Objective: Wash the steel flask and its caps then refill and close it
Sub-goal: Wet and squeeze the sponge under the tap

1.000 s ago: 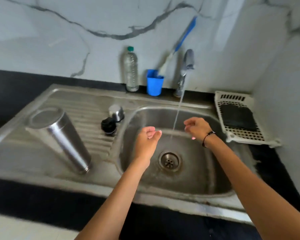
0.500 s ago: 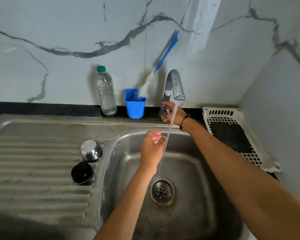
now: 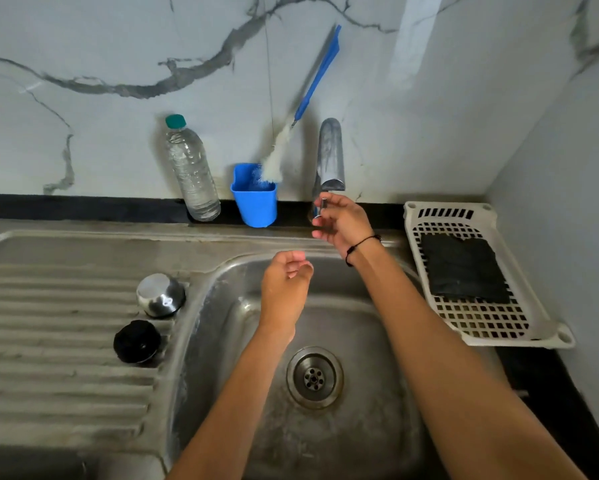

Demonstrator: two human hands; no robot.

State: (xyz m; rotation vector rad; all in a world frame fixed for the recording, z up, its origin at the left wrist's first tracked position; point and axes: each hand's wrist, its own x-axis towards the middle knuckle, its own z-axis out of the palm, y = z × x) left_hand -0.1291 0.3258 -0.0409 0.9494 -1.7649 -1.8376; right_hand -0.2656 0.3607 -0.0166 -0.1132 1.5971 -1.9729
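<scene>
The steel flask is out of view. Its steel outer cap and black inner cap sit on the ribbed drainboard, left of the sink basin. My right hand is at the base of the tap, with fingers and thumb pinching the small tap handle. No water runs from the spout. My left hand hovers over the basin below the spout, fingers loosely curled and holding nothing.
A clear plastic bottle with a green cap and a blue cup holding a blue-handled bottle brush stand against the marble wall. A white perforated tray with a dark scrub pad lies to the right. The drain is mid-basin.
My right hand rose from under the stream to the tap handle and stays there. The water stream has stopped. The flask, seen on the drainboard a second ago, left the view.
</scene>
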